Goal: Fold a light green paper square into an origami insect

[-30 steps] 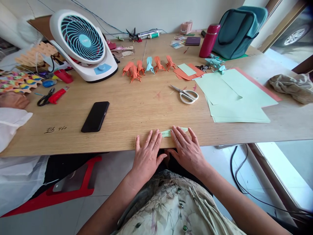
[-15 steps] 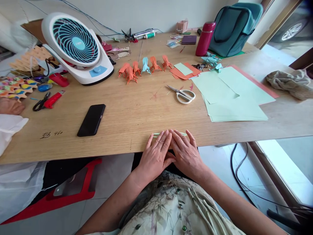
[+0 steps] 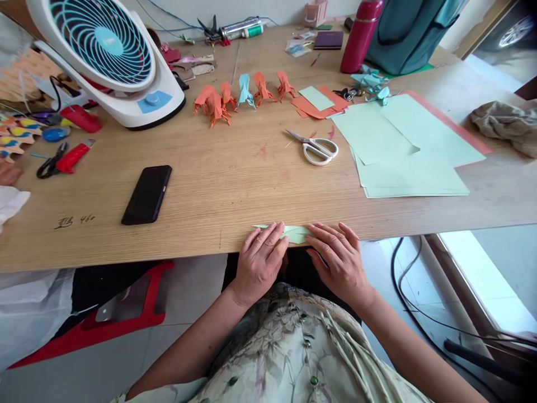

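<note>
A narrow folded piece of light green paper (image 3: 296,234) lies along the front edge of the wooden table (image 3: 235,190). My left hand (image 3: 263,254) rests flat over its left part, with a pointed tip showing beyond the fingers. On the right end, the fingers of my right hand (image 3: 339,257) lie stretched out and touch the paper. Both hands look open, palms down. The paper's middle shows between them, while its ends are partly hidden under the fingers. Scissors with white handles (image 3: 319,151) lie farther back on the table.
Folded orange paper figures (image 3: 213,105) and a blue one (image 3: 245,92) stand behind. Light green sheets (image 3: 413,173) lie right, a black phone (image 3: 146,195) left. A fan (image 3: 113,56), a magenta bottle (image 3: 361,36) and a teal bag (image 3: 413,36) stand at the back.
My hands, together over the paper before, have moved apart, the right one to the right, uncovering the paper's middle. The view has tilted slightly downward.
</note>
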`<state>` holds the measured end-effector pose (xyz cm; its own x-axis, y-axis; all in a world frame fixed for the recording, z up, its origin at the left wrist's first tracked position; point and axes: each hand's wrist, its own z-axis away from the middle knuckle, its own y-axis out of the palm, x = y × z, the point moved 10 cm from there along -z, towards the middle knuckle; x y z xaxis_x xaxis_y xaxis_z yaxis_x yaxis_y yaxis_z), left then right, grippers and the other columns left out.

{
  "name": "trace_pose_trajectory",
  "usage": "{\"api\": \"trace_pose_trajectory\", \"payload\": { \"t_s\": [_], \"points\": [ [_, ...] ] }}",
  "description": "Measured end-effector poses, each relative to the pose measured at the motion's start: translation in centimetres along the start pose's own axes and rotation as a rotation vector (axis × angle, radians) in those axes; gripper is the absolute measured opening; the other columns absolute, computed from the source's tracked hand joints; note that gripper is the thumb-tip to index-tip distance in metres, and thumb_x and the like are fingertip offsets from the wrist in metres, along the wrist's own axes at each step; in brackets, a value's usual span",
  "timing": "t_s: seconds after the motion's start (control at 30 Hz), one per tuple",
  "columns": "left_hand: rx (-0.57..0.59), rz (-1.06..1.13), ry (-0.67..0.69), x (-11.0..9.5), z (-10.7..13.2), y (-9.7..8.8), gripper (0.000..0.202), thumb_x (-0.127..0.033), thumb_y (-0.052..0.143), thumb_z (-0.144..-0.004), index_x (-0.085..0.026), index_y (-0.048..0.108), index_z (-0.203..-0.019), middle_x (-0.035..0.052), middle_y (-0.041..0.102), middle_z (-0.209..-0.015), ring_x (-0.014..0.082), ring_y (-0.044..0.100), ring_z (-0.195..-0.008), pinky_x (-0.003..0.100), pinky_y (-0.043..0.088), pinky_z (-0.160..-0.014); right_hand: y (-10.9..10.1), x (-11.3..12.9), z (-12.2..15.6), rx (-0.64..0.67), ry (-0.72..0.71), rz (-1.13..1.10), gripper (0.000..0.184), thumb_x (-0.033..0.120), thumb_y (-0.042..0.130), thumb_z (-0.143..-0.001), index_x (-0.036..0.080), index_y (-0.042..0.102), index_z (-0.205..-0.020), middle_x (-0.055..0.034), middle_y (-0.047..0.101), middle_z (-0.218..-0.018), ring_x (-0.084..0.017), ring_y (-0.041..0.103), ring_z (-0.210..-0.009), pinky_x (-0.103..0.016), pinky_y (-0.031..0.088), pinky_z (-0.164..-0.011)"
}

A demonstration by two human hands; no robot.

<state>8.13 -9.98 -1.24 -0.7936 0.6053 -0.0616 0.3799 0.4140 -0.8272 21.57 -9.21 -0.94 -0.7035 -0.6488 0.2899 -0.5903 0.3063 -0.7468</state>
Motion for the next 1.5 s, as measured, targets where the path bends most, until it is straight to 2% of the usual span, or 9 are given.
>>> {"api": "trace_pose_trajectory", "payload": {
  "t_s": [0.37, 0.57, 0.7, 0.87, 1.0, 1.2, 1.33, 1.5],
  "points": [
    [-0.079, -0.013, -0.017, 0.0, 0.2, -0.4, 0.025, -0.011, 0.056, -0.098, -0.018, 0.062, -0.121, 0.0102, 0.068, -0.138, 0.0235, 0.062, -0.131, 0.041, 0.041, -0.11, 0.5, -0.2, 0.6, -0.107, 0.009, -0.007, 0.025, 0.012, 0.066, -0.094, 0.021, 0.063, -0.118, -0.0091, 0.072, -0.13, -0.023, 0.065, -0.122, -0.045, 0.04, -0.107],
    [-0.13, -0.012, -0.002, 0.0, 0.4, -0.5, 0.022, -0.012, 0.058, -0.098, -0.019, 0.062, -0.118, 0.0102, 0.071, -0.133, 0.0222, 0.065, -0.127, 0.039, 0.041, -0.108, 0.3, -0.2, 0.7, -0.156, -0.002, -0.021, 0.021, 0.012, 0.069, -0.093, 0.021, 0.064, -0.112, -0.0072, 0.075, -0.122, -0.023, 0.067, -0.117, -0.043, 0.042, -0.1],
    [-0.18, 0.008, -0.019, -0.1, 0.4, -0.8, 0.019, -0.013, 0.066, -0.093, -0.021, 0.062, -0.11, 0.01, 0.073, -0.128, 0.0242, 0.068, -0.123, 0.044, 0.038, -0.111, 0.2, -0.4, 0.6, -0.174, 0.007, -0.035, 0.021, 0.014, 0.071, -0.092, 0.023, 0.064, -0.109, -0.0051, 0.076, -0.119, -0.022, 0.069, -0.113, -0.042, 0.042, -0.096],
    [-0.178, 0.042, -0.084, 0.0, -0.2, -1.0, 0.014, -0.015, 0.069, -0.092, -0.021, 0.063, -0.103, 0.0091, 0.076, -0.123, 0.0249, 0.071, -0.117, 0.05, 0.034, -0.117, 0.1, -0.8, 0.6, -0.202, 0.049, -0.058, 0.018, 0.013, 0.072, -0.09, 0.024, 0.065, -0.103, -0.0043, 0.077, -0.114, -0.021, 0.07, -0.107, -0.041, 0.042, -0.092],
    [-0.161, 0.059, -0.126, 0.1, -0.7, -1.1, 0.012, -0.017, 0.071, -0.091, -0.021, 0.064, -0.099, 0.0087, 0.076, -0.123, 0.0267, 0.071, -0.117, 0.053, 0.035, -0.116, -0.1, -0.8, 0.4, -0.202, 0.087, -0.066, 0.016, 0.013, 0.072, -0.089, 0.024, 0.066, -0.099, -0.0042, 0.076, -0.112, -0.021, 0.07, -0.103, -0.042, 0.043, -0.091],
    [-0.138, 0.039, -0.135, -0.1, -0.9, -0.9, 0.013, -0.017, 0.071, -0.091, -0.022, 0.065, -0.102, 0.0088, 0.074, -0.126, 0.0282, 0.069, -0.118, 0.053, 0.038, -0.114, -0.4, -0.8, 0.0, -0.172, 0.139, -0.052, 0.011, 0.016, 0.071, -0.091, 0.025, 0.067, -0.097, -0.0044, 0.074, -0.111, -0.019, 0.068, -0.094, -0.041, 0.042, -0.088],
    [-0.143, 0.033, -0.132, -0.1, -0.6, -0.8, 0.016, -0.015, 0.071, -0.089, -0.023, 0.065, -0.102, 0.0082, 0.075, -0.123, 0.027, 0.069, -0.114, 0.053, 0.04, -0.108, -0.1, -0.8, -0.2, -0.139, 0.151, -0.04, 0.013, 0.021, 0.072, -0.091, 0.027, 0.068, -0.102, -0.0026, 0.075, -0.113, -0.02, 0.067, -0.099, -0.042, 0.041, -0.091],
    [-0.18, 0.018, -0.183, 0.2, -0.4, -0.8, 0.009, -0.02, 0.071, -0.09, -0.025, 0.065, -0.095, 0.0057, 0.076, -0.117, 0.0248, 0.067, -0.11, 0.05, 0.039, -0.107, 0.0, -0.7, -0.3, -0.15, 0.169, -0.024, 0.012, 0.022, 0.073, -0.09, 0.029, 0.069, -0.099, 0.0001, 0.075, -0.112, -0.02, 0.066, -0.099, -0.042, 0.04, -0.093]
  ]
}}
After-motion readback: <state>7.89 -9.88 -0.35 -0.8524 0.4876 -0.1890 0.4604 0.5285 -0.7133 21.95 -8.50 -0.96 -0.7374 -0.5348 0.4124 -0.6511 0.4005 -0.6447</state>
